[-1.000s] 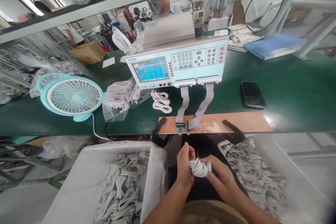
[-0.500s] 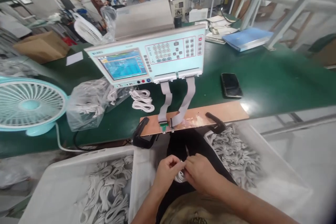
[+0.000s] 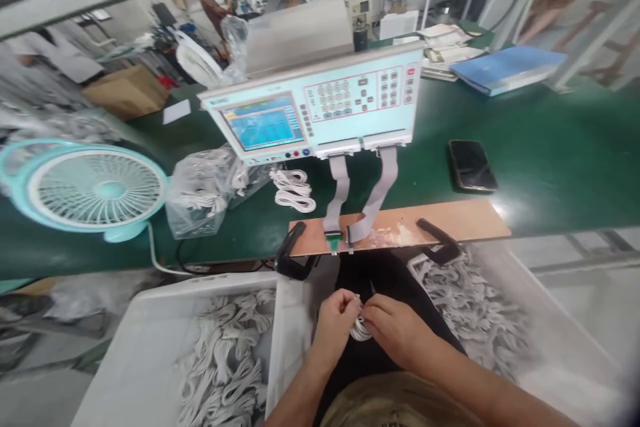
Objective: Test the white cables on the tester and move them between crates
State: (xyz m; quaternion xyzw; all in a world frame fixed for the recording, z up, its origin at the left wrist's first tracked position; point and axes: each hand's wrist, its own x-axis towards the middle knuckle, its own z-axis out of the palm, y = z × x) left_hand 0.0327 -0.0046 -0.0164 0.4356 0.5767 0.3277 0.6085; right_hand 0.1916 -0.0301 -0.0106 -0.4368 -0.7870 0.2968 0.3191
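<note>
Over my lap, a small coil of white cable hangs between my two hands. My left hand pinches it near its top, thumb and fingers pressed together. My right hand is closed close beside, its fingertips at the same part of the coil. A thin pointed metal tip sticks out above my right hand; what tool it belongs to is hidden. The cable's ends are too small to make out.
White bins of coiled cables stand at left and right. Ahead, a tester connects by ribbon cables to a clamped board. A fan, bagged cables, a loose cable bundle and a phone lie on the green table.
The whole view has shifted, so the bench appears further right. Both hands stay together on the cable coil, with only slight finger movement.
</note>
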